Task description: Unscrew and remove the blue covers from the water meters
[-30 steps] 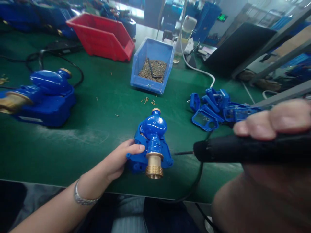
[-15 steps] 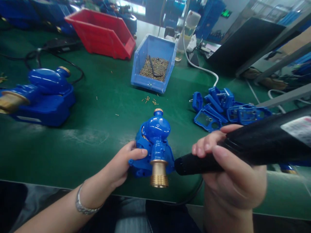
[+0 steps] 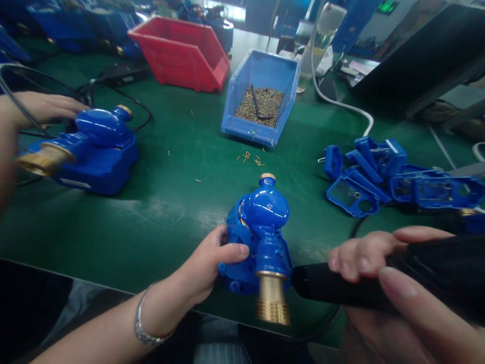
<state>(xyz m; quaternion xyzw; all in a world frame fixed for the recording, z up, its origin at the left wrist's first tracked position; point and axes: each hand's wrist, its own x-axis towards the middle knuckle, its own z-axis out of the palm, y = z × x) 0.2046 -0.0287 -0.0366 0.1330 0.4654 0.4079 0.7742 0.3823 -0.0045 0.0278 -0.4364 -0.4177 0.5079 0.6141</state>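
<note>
Your left hand (image 3: 212,260) pinches the glossy, bulbous blue fitting (image 3: 270,207), its ridged brass spout (image 3: 273,303) just right of that hand. Farther right, your right hand (image 3: 417,303) curls around a black, rounded tool (image 3: 344,289), its nose (image 3: 302,281) beside the fitting.

Red bin (image 3: 178,63) at back, wht cable (image 3: 350,106) to its R, blk panel (image 3: 424,60) far R.
</note>
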